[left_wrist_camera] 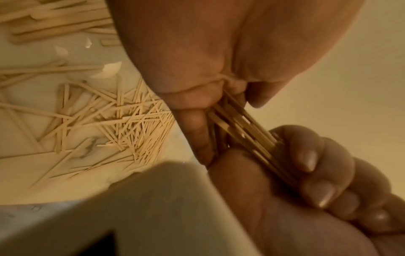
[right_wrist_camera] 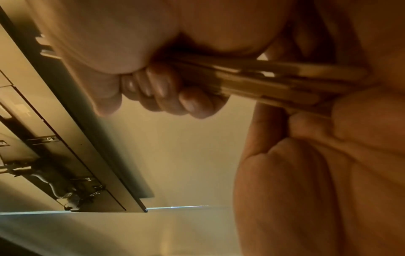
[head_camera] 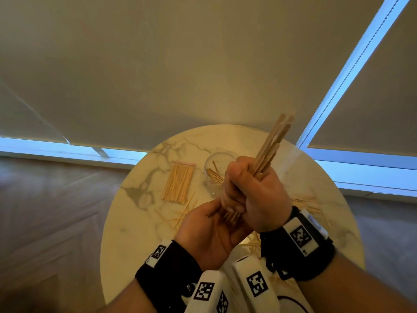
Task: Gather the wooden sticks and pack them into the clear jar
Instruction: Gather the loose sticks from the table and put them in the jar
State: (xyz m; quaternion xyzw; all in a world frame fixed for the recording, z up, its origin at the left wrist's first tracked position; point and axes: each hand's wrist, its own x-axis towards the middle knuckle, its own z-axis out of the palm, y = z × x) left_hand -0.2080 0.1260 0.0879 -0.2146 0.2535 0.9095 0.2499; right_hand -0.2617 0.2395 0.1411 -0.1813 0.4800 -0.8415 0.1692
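While the right hand (head_camera: pixel 252 188) fists the stick bundle (head_camera: pixel 270 145), the left hand's (head_camera: pixel 209 231) grip cups its base.

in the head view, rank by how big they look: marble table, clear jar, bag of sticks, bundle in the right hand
1. marble table
2. bundle, though nearness to the camera inflates it
3. bag of sticks and clear jar: too alike to rank, jar partly hidden by the right hand

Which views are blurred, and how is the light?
Head view: warm dim light, blue daylight at the window edges, sticks and jar fairly sharp. Left wrist view: fingers soft, loose sticks sharper. Right wrist view: sticks smeared, dim yellow cast.
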